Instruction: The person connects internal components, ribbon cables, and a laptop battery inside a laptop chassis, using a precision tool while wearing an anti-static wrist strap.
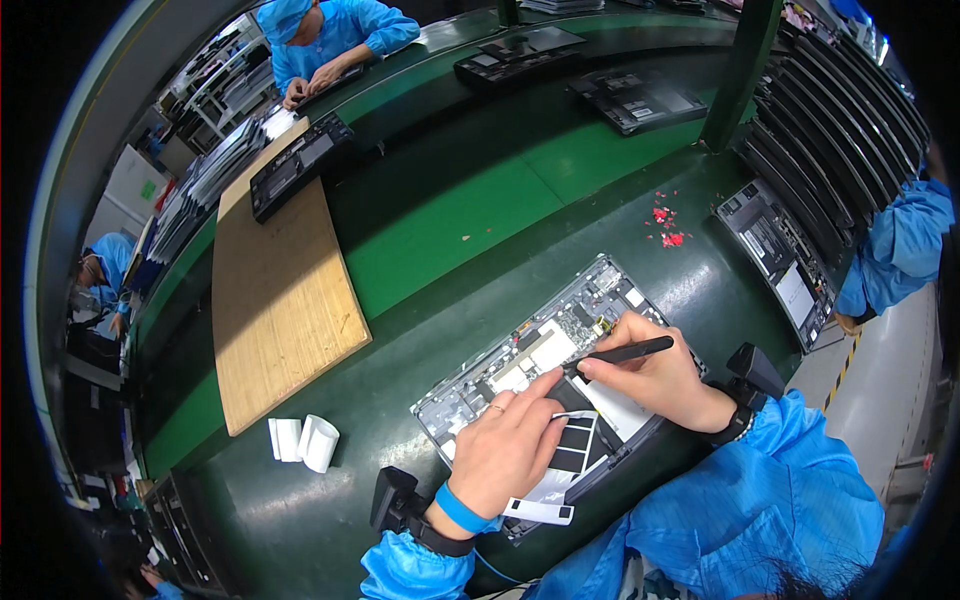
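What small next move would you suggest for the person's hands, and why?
Perhaps a light press with the slim dark tool against the open laptop base: the right hand grips the tool, whose working end points down there, and the left hand has its fingers close beside that end.

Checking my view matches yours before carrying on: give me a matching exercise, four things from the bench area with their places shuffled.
1. Slim black tool
2. Blue wristband
3. Red scraps
4. White curled pieces

A. On the bench, close to the wooden board's near end
B. On the wrist of the left hand
C. In the grip of the right hand, over the opened laptop
D. On the bench, upper right of the picture

Pairs: 1-C, 2-B, 3-D, 4-A
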{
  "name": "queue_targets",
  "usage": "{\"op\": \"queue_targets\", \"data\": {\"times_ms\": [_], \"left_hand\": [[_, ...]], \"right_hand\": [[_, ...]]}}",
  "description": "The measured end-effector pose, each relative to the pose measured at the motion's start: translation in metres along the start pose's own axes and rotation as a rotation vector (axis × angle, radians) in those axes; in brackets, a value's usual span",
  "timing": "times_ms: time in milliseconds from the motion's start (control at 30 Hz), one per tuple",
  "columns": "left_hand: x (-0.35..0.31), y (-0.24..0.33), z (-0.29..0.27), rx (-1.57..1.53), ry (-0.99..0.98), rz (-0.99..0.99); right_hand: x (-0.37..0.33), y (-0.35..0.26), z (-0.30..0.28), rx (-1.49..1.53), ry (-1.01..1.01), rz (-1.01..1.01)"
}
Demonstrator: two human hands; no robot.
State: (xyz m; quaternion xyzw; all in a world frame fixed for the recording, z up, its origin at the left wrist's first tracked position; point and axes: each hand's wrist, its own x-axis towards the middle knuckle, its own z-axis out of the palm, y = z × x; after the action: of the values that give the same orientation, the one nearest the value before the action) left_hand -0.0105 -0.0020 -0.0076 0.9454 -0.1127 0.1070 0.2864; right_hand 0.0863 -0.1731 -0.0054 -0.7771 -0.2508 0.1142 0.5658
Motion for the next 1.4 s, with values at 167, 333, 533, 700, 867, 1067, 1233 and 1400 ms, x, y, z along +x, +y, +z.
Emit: {"op": "queue_targets", "data": {"times_ms": [167, 333, 533, 700, 867, 1067, 1233, 1400], "left_hand": [[0.008, 0.007, -0.005, 0.092, -0.072, 0.03], [0.0, 0.01, -0.005, -0.496, -0.044, -0.253], [-0.012, 0.012, 0.005, -0.825, 0.041, -0.651], [-0.013, 0.008, 0.011, -0.827, 0.048, -0.648], [-0.015, 0.006, 0.012, -0.804, 0.033, -0.656], [-0.014, 0.009, 0.011, -0.785, 0.03, -0.659], [-0.009, 0.011, 0.003, -0.816, 0.004, -0.691], [-0.004, 0.015, -0.009, -0.832, -0.009, -0.658]], "right_hand": [[0.001, 0.008, -0.004, 0.022, -0.021, -0.017], [-0.009, 0.006, -0.016, 0.625, -0.043, 0.051], [-0.014, 0.0, -0.013, 0.592, -0.27, 0.045], [-0.007, 0.003, -0.013, 0.431, -0.307, 0.015], [-0.007, 0.003, -0.012, 0.542, -0.314, 0.096], [-0.01, 0.01, -0.01, 0.536, -0.301, 0.053], [-0.008, 0.006, -0.016, 0.6, -0.278, 0.012], [0.02, -0.001, -0.056, 0.565, -0.2, 0.036]]}}
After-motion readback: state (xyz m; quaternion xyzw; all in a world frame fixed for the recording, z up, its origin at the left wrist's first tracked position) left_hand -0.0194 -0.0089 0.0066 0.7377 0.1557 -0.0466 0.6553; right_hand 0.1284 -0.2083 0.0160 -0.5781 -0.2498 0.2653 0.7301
